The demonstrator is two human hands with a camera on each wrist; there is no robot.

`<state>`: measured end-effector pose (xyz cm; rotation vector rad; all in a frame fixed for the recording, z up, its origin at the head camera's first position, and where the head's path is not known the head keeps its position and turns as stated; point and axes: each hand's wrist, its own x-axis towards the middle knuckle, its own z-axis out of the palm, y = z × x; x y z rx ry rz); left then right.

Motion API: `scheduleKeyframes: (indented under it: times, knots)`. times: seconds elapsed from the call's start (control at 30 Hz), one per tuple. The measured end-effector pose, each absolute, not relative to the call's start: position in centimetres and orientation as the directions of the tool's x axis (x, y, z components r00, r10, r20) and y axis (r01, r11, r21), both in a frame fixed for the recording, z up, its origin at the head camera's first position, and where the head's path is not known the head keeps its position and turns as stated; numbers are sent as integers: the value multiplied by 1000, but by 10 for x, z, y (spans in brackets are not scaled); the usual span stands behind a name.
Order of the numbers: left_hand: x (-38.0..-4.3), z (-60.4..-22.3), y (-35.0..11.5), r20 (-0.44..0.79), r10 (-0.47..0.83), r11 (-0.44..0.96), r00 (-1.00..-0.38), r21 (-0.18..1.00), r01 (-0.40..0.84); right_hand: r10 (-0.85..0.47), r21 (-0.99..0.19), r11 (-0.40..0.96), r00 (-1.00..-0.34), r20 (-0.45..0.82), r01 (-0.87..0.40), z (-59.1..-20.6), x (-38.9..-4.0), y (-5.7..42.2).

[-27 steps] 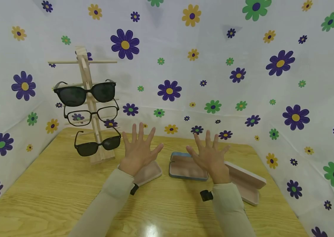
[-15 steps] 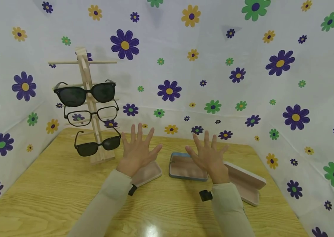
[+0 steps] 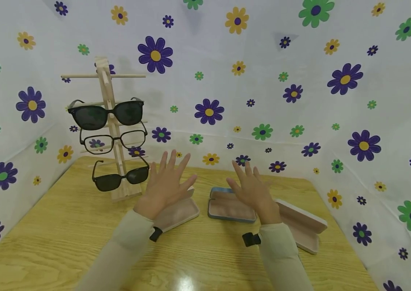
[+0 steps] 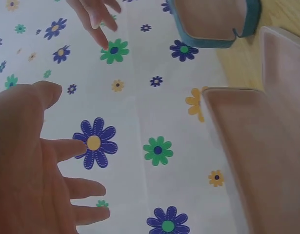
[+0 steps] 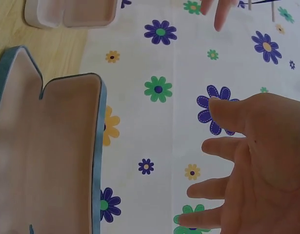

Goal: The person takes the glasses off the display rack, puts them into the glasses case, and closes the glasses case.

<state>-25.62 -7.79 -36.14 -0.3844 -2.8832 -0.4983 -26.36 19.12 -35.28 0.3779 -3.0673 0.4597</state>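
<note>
My left hand (image 3: 164,186) hovers with spread fingers over an open glasses case with a pale lining (image 3: 180,214), hiding part of it. My right hand (image 3: 255,193) is also spread out and holds nothing. It overlaps the right side of an open blue glasses case (image 3: 230,205) in the head view. Farther right lies another open case, white outside and pinkish inside (image 3: 301,226), partly behind the right wrist. In the left wrist view, the blue case (image 4: 208,41) shows at the top and the pale case (image 4: 267,146) at the right.
At the left stands a wooden display rack (image 3: 112,121). It bears black sunglasses (image 3: 106,114) above, clear-lens glasses (image 3: 114,141) in the middle and smaller sunglasses (image 3: 121,178) below. Behind the wooden table (image 3: 205,258) hangs a flower-print cloth (image 3: 205,52).
Both hands have turned and shifted a little to the left, the left wrist moving outward and showing more of the case below it. The cases and rack stay where they were.
</note>
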Motion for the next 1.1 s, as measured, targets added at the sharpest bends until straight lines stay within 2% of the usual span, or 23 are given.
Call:
scheduleKeyframes:
  times: [0.17,0.37,0.63,0.87,1.1]
  knots:
    - [-250,-350,-91,295,274,873,-915,322,366,-357,-447,810,-924,139,-380,-346,-268,188]
    - [-237,-330,-114,349,324,798,-879,399,453,-373,-576,712,-911,176,-402,-328,-269,175]
    - [-216,-296,-144,378,378,675,-845,512,531,-393,-650,624,-893,220,-434,-298,-272,149]
    - [-202,-276,-174,443,400,653,-802,476,589,-475,-675,544,-846,242,-498,-272,-277,124]
    - [-187,-259,-210,436,376,699,-817,445,559,-525,-728,470,-821,224,-499,-249,-286,104]
